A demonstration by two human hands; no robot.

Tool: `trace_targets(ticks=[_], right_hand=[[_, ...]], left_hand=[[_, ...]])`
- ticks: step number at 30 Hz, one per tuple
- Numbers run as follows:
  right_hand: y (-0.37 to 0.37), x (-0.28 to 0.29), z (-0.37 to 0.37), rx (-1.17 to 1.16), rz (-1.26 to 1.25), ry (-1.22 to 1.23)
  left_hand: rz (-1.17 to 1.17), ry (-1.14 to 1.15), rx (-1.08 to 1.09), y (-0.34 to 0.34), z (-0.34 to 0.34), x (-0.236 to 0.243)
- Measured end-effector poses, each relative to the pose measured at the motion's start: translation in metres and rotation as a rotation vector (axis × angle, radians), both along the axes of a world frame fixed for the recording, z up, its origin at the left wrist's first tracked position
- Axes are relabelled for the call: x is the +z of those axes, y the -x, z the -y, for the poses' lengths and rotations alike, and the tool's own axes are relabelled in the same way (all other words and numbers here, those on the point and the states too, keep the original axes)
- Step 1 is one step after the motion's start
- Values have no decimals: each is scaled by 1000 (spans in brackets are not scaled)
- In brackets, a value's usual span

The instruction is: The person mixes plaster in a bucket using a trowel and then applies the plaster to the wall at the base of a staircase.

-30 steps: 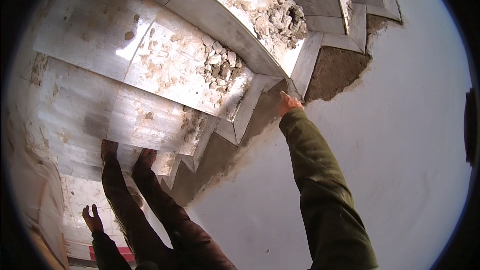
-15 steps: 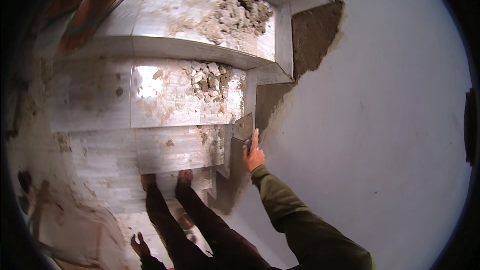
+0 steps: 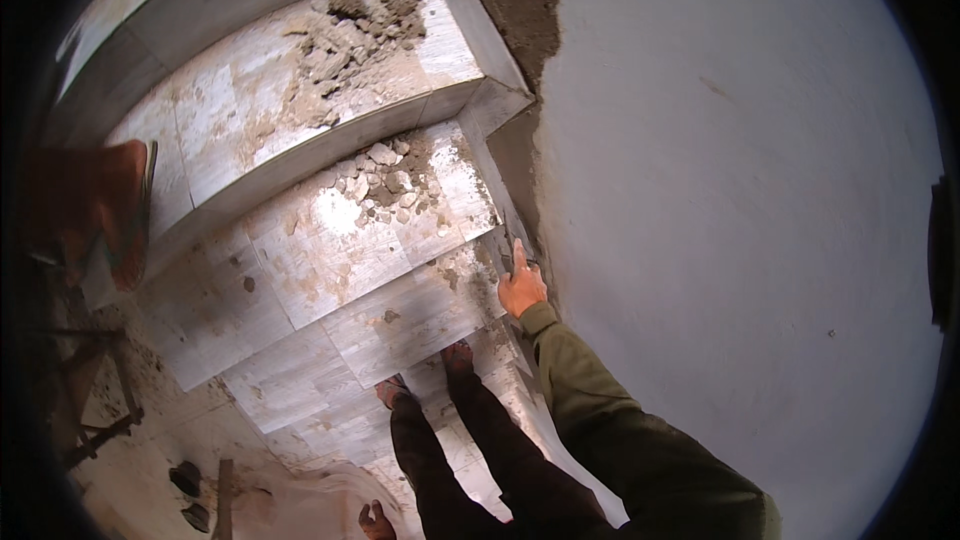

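My right hand reaches to the wall's lower edge beside the stairs, index finger stretched out and the other fingers curled. It holds what looks like a trowel, its thin blade seen nearly edge-on against the skirting tiles; its handle is mostly hidden. A strip of grey mortar runs between the stepped skirting and the white wall. Down by my legs, my left hand hangs with its fingers apart, holding nothing, partly cut off by the picture's lower edge.
Broken mortar lumps lie on an upper step, and rubble on the step below. Another person's sandalled foot rests at the left. Dark shoes, a wooden strip and pale sheeting are at lower left.
The view has turned, so the stairs slant now. The trowel's blade showed its flat face before and is now nearly edge-on. My right hand stays by the wall's lower edge.
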State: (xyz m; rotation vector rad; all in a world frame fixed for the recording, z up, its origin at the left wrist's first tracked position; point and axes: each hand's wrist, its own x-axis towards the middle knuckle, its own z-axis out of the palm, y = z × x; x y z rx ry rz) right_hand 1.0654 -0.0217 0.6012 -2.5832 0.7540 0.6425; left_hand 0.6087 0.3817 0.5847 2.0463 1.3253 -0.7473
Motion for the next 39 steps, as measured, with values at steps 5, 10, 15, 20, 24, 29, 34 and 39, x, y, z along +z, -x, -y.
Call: trace_targets(ticks=[5, 10, 15, 20, 24, 29, 34, 39], right_hand=[[-26, 2, -2, -85, 10, -88], [-35, 6, -12, -203, 8, -102], [-47, -7, -13, -309, 20, -146], [-53, 6, -23, -322, -12, -148], [-56, -4, -8, -261, 29, -130], [7, -6, 2, -187, 282, -145], [87, 63, -31, -172, 128, -147], [120, 130, -49, -195, -17, -113]], left_hand=[[-50, -2, -83, -80, 8, 58], [-75, 0, -34, -96, -1, 63], [3, -38, -71, -85, -16, 51], [10, -62, -159, -67, -23, 46], [-21, -11, -193, -57, -23, 37], [-98, -45, -211, -49, -15, 42], [47, 39, -296, -53, -12, 45], [203, 188, -337, -70, -4, 17]])
